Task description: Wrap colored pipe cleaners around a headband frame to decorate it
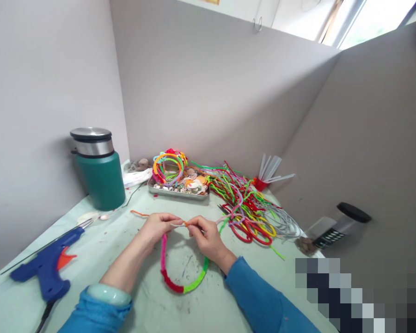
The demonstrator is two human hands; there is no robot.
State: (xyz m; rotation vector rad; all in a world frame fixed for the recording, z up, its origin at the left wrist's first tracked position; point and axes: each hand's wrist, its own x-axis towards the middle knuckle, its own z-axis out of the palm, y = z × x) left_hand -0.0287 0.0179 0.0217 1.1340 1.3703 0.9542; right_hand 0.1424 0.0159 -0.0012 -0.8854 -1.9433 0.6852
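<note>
Between my hands hangs a ring wrapped in pipe cleaner (173, 287), with pink, dark red, lime and green stretches; a pale bare stretch shows at its top. My left hand (159, 227) pinches the ring at its upper left. At the upper right, my right hand (206, 236) has its fingertips closed on an orange pipe cleaner (186, 224) where it meets the pale stretch. An orange end (138, 213) sticks out to the left, beyond my left hand; its middle is hidden. The ring's upper right is partly behind my right hand.
A blue glue gun (52, 268) lies at left, near a green flask (100, 180). Behind my hands is a metal tray (180, 194) with shells and colourful rings. Loose pipe cleaners (239, 185), red-handled scissors (242, 233), glue sticks (270, 167) and a jar (327, 231) are at right.
</note>
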